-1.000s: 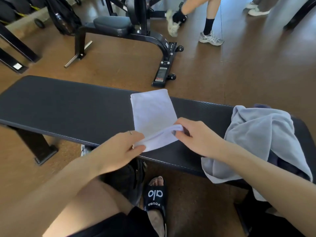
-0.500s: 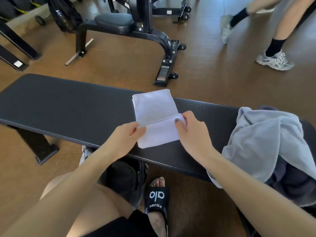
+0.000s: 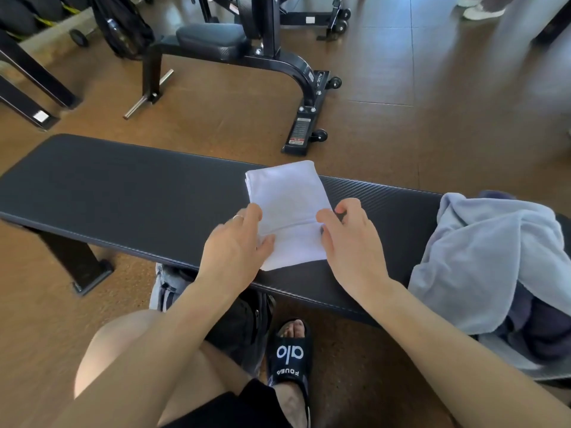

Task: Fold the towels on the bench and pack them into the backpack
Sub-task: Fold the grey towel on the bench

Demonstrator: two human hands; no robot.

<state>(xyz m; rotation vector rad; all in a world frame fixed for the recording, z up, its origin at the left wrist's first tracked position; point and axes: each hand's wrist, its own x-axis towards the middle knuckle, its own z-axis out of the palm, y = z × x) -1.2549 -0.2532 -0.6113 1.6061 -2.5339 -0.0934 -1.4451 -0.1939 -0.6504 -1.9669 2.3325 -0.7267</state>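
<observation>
A white towel (image 3: pixel 285 199) lies folded on the black bench (image 3: pixel 123 193), a crease running across it near its front third. My left hand (image 3: pixel 236 245) rests on the towel's left edge with the fingers pinching the folded flap. My right hand (image 3: pixel 349 242) holds the right edge the same way. A crumpled light-blue towel (image 3: pixel 488 257) sits on the bench's right end over a dark purple one (image 3: pixel 543 332). A dark backpack (image 3: pixel 244 325) stands on the floor under the bench, partly hidden by my left arm and knee.
A black weight machine (image 3: pixel 278 60) with wheels stands on the brown floor beyond the bench. More dark gym gear (image 3: pixel 123 26) is at the far left. Someone's shoes (image 3: pixel 482 10) show at the top right. My sandalled foot (image 3: pixel 290 356) is beside the backpack.
Both hands have carried the towel's near edge away from me, folding it over the middle part. The walking person has left most of the view.
</observation>
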